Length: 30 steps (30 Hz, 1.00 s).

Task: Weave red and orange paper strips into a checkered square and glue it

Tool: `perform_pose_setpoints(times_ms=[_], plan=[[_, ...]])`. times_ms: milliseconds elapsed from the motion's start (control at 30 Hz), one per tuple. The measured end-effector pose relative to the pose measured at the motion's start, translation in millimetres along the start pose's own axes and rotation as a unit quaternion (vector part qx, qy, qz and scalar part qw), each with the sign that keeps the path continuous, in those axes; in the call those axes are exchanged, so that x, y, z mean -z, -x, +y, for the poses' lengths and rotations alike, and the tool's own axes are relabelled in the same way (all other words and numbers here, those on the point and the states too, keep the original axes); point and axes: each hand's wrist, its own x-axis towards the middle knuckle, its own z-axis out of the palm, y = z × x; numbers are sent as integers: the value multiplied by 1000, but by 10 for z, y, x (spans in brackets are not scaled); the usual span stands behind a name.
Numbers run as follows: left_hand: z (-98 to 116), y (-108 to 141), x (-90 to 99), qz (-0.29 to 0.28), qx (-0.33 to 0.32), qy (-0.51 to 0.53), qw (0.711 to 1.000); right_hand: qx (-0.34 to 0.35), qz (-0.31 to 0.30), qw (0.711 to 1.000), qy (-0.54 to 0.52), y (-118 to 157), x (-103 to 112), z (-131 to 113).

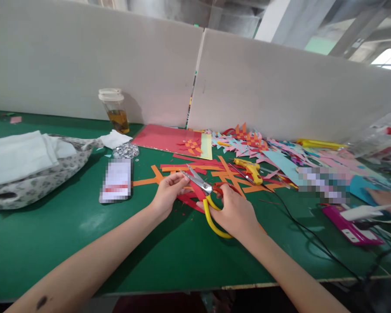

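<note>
The scissors (206, 188), with one yellow and one red handle, are in my right hand (236, 211), its fingers through and around the loops. Their blades stand slightly apart, with the tips pointing up and left to my left hand (169, 191). My left thumb and fingers are pinched together right by those tips; what they hold is too small to make out. A red paper strip (198, 189) shows just under the blades. Beneath and behind both hands, orange paper strips (230, 171) and red ones lie loosely crossed on the green table (150, 256).
A phone (117, 180), a bag of sequins (126, 150) and a lidded cup (116, 111) are on the left. Behind lie a red sheet (159, 139) and woven paper fish (191, 146). A corded yellow glue gun (249, 169) and a purple power strip (350, 228) lie right, near another person's hand (389, 202).
</note>
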Motion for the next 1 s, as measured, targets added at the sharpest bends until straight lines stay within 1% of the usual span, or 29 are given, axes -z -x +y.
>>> perform_pose_setpoints(times_ms=[167, 400, 600, 1000], plan=[[8, 2, -5, -4, 7, 4, 1000, -5, -1, 1000, 1, 4, 1, -2], [23, -7, -15, 6, 8, 8, 1000, 0, 14, 1000, 9, 6, -2, 1], [5, -10, 4, 1, 2, -12, 1000, -4, 8, 1000, 9, 6, 7, -1], [22, 11, -11, -9, 28, 10, 1000, 7, 19, 1000, -7, 0, -28, 22]])
